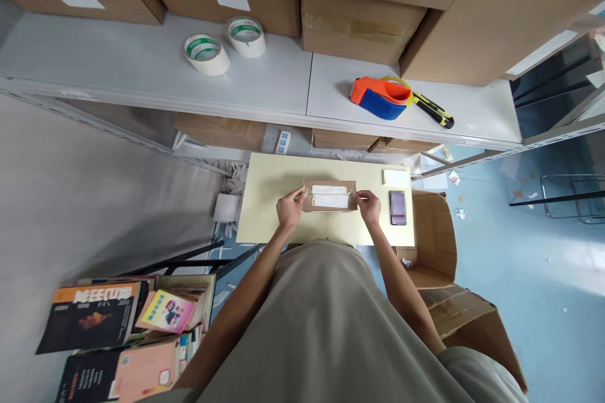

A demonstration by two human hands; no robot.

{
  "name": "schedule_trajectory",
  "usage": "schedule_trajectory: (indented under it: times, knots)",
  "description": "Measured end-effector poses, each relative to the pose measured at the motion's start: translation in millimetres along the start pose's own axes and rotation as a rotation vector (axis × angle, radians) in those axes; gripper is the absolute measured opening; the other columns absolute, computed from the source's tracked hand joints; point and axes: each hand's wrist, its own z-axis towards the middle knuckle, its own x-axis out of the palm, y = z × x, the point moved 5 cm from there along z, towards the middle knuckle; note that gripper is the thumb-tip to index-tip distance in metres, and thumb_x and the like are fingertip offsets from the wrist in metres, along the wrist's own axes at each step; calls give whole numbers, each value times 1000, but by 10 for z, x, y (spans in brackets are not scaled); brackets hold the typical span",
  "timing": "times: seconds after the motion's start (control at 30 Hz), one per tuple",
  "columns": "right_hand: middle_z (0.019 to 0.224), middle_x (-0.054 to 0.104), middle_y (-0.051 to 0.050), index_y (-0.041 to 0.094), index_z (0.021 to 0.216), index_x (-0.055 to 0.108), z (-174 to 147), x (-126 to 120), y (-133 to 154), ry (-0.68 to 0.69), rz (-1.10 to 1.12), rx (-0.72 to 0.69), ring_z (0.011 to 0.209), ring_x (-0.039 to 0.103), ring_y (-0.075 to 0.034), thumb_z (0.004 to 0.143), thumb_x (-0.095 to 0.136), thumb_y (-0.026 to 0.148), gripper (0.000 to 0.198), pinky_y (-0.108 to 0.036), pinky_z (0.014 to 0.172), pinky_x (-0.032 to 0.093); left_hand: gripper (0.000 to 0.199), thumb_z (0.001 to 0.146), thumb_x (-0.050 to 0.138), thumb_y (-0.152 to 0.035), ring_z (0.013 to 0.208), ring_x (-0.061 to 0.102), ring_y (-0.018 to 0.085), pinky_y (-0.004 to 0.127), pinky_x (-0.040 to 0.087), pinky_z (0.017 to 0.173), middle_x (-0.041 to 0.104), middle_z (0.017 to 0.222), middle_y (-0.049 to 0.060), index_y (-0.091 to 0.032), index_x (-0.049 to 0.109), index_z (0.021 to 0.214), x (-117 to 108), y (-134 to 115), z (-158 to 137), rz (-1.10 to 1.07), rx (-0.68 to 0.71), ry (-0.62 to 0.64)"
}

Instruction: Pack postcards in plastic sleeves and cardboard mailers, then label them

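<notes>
The person's L hand (289, 208) pinches clear, shiny tape (305, 189) at one end of a small, rectangular brown cardboard box (331, 208); R hand (368, 206) pinches it at the opp. end. Box lies btwn both hands on a pale-yellow rectangular worktop (271, 173). Just right of R hand, I spot a dark phone w/ purple screen (397, 209); beyond both hands, an orange-&-blue plastic tape dispenser (380, 98) on a grey metal shelf (278, 88).

Bright light; glare whitens the blue floor (579, 258) at far right; soft shadow dims the grey surface (151, 227) at left. Wide-angle distortion stretches the edges; the phone screen (397, 208) is pixelated.
</notes>
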Motion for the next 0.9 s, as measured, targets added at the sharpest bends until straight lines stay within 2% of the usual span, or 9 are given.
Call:
schedule_trajectory:
  times: [0.1, 0.2, 0.37, 0.5, 0.73, 0.9]
  knots:
    - [102, 86, -15, 22, 101, 80, 7, -101, -86, -40, 3, 33, 86, 80, -31, 82, 74, 66, 49, -39, 76, 61, 27, 104, 68, -36, 107, 83, 28, 38, 62, 97, 85, 122, 8, -29, 86, 123, 45, -32, -41, -15, 8, 13]
    - [99, 87, -15, 21, 91, 82, 11, -141, -208, -18, 24, 67, 84, 80, -31, 78, 76, 65, 47, -40, 76, 61, 26, 104, 69, -36, 111, 83, 28, 37, 63, 100, 85, 123, 6, -30, 86, 123, 124, -23, -91, -44, -7, 29]
    - [96, 87, -13, 20, 88, 83, 9, -71, -362, 41, 138, 104, 84, 79, -30, 74, 77, 70, 52, -40, 75, 62, 32, 105, 67, -36, 116, 82, 25, 36, 61, 105, 85, 125, 10, -23, 81, 131, 227, 92, -110, -103, -66, 14]
    - [93, 86, -14, 19, 85, 83, 71, -28, -408, 49, 240, 158, 83, 79, -30, 69, 81, 70, 54, -41, 75, 63, 31, 105, 64, -35, 118, 81, 23, 32, 60, 106, 84, 127, 10, -21, 82, 125, 265, 139, -47, -130, -74, 5]
    - [93, 86, -15, 20, 87, 81, 111, -62, -361, 95, 179, 67, 83, 80, -31, 75, 75, 75, 57, -40, 73, 62, 29, 97, 70, -41, 99, 82, 22, 32, 62, 94, 87, 114, 7, -22, 85, 113, 295, 266, 62, -205, -111, 3]
    - [91, 85, -14, 23, 86, 76, 99, -88, -276, 130, 149, -9, 85, 80, -31, 79, 68, 83, 61, -40, 78, 63, 25, 94, 73, -39, 105, 82, 25, 36, 62, 97, 86, 115, 9, -21, 83, 110, 326, 323, 83, -268, -169, -36]
